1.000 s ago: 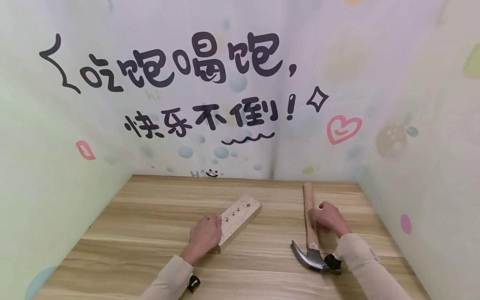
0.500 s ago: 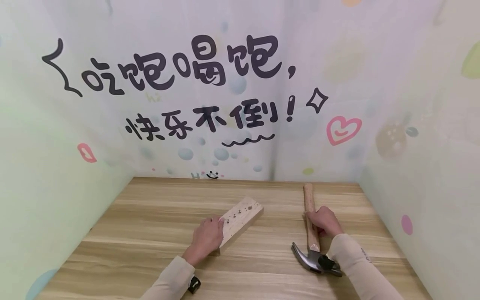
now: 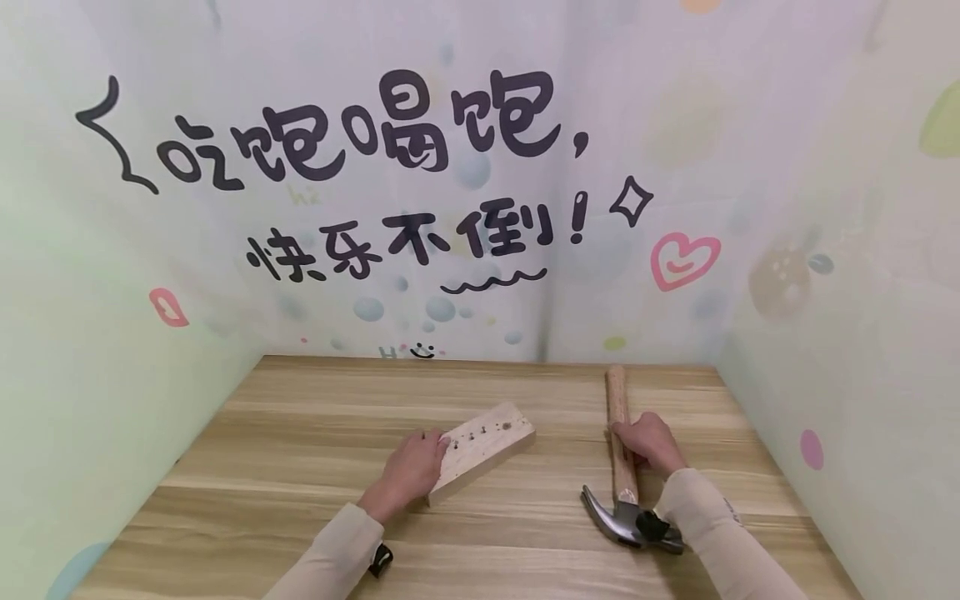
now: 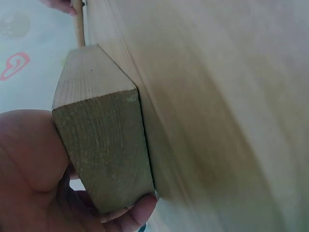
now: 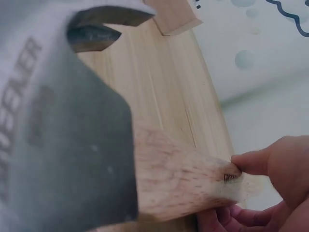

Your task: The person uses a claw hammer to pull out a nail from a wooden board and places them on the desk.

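Observation:
A pale wooden block with several small nails or holes in its top lies aslant on the table, and my left hand grips its near left end. In the left wrist view the fingers of my left hand curl round the block's end. To the right lies a claw hammer, its wooden handle pointing away and its metal head nearest me. My right hand holds the handle about midway; the right wrist view has thumb and fingers of my right hand round the handle.
The wood-grain table meets a printed fabric wall at its back, with more pale walls at left and right. A dark band sits on each wrist; the right one overlaps the hammer head in the head view.
My right hand has closed round the hammer handle, which lies where it was. The block has turned slightly clockwise under my left hand, its far end shifting right and nearer.

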`<state>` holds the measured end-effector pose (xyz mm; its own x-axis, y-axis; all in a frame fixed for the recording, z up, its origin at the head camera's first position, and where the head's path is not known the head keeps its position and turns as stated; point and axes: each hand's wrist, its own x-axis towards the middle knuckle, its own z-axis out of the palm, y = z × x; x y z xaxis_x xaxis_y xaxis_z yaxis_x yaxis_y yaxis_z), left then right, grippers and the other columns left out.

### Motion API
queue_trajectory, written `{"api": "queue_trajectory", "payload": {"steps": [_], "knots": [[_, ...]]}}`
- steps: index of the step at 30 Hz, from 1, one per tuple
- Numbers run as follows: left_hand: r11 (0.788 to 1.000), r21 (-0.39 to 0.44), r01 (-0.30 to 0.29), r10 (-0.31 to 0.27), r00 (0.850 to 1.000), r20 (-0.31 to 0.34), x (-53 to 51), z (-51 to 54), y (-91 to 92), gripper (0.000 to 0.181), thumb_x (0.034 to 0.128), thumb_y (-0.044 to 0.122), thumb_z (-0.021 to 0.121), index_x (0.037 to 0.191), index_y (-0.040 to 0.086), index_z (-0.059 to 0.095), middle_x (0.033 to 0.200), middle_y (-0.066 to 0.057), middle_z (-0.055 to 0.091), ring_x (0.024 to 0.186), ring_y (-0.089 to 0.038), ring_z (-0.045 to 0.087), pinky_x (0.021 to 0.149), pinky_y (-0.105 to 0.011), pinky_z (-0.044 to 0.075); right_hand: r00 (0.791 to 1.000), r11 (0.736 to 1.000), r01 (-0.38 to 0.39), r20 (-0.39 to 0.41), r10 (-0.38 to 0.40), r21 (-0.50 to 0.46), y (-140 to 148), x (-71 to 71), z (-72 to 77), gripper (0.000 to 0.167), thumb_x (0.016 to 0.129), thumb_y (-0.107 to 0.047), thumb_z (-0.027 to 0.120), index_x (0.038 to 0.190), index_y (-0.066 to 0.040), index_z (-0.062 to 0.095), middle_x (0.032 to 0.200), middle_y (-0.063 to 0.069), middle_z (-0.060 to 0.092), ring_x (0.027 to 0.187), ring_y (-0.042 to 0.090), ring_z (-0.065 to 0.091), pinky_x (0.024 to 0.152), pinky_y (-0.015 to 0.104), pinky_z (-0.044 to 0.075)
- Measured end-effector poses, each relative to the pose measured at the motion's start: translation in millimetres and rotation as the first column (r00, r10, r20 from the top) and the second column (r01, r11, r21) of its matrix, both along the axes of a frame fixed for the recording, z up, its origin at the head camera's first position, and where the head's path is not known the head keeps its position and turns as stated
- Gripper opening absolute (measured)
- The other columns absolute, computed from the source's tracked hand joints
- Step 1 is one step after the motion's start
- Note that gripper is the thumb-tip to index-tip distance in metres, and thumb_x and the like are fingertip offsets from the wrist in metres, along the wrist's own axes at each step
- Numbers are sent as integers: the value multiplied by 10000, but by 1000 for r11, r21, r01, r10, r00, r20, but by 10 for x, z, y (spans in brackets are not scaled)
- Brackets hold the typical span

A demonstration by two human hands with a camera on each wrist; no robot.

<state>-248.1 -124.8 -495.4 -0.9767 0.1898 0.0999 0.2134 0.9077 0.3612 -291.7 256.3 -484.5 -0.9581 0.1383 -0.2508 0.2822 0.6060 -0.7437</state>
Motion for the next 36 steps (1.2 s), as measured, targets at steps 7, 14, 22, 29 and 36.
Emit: {"api": "queue_trajectory", "payload": {"steps": [7,14,22,29,36], "knots": [[998,-6,70,-70,997,35,-28,29,-46,313,1075,246,403,1159,13,594,1037,-209,625,1008,-361,606,862,-519,501,1000,996,17,-12,-18,-89,81,7,-2,362,918,-326,549,871,33,550,751,94,578,630,167,574,571,288,484],[993,-28,111,-110,993,45,-65,50,-74,311,1080,248,386,1160,16,576,1055,-237,612,1029,-381,593,893,-530,487,999,980,45,30,-40,-192,85,-54,32,493,938,-372,521,1181,54,571,906,111,585,763,193,573,632,304,483],[991,-132,-14,8,999,-43,-37,67,-11,416,1059,333,443,1027,-43,618,925,-235,635,944,-395,625,849,-516,510,996,940,13,-83,-44,-341,84,-32,32,449,985,-293,518,1261,61,528,903,74,592,778,167,581,680,302,487],[987,-112,-117,115,993,-28,-13,90,41,466,1054,358,449,946,-75,584,761,-200,573,725,-325,621,636,-464,532,978,858,-11,-182,-96,-514,11,66,95,486,1031,-316,500,1380,21,460,1048,4,686,989,137,636,788,275,503],[993,-99,-69,68,998,-13,-53,83,40,448,1060,335,443,955,-80,578,734,-191,555,680,-307,594,645,-463,529,958,683,-125,-267,-106,-720,-51,154,135,306,1059,-327,454,1296,-140,409,1033,-110,659,1073,155,675,950,377,519]]}}
